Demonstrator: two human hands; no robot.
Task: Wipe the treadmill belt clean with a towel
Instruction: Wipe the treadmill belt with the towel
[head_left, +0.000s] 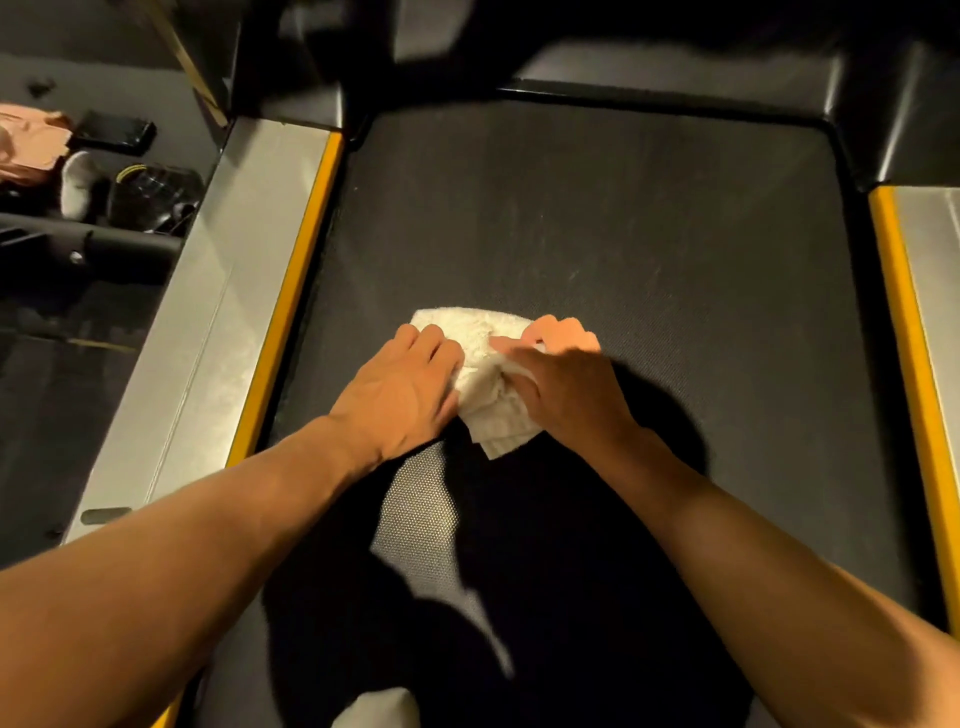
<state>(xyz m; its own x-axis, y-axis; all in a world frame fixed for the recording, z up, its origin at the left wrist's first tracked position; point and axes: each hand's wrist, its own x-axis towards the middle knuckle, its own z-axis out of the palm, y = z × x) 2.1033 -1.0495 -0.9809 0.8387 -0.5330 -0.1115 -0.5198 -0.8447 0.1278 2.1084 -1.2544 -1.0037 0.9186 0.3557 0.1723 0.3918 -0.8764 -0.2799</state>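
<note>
The white towel (480, 332) lies bunched up on the dark treadmill belt (649, 223), about in the middle and a little to the left. Both hands are on it. The left hand (400, 389) lies on the left part of the towel with its fingers (436, 343) nearly straight, pressing down. The right hand (569, 387) is on the right part, and its fingers (563, 332) are curled and hold a fold of the cloth. The towel's long side runs from far to near, and one loose corner pokes out toward the person between the two wrists. Both hands are just as close to the towel, so either one could lead. Some pale marks (574, 274) show on the belt on the far side of the hands, so I think that part needs wiping next. The towel would have to be pushed away from the person, toward the far end. The yellow strip (291, 312) on the left is near the left hand, but the towel does not touch it.
</note>
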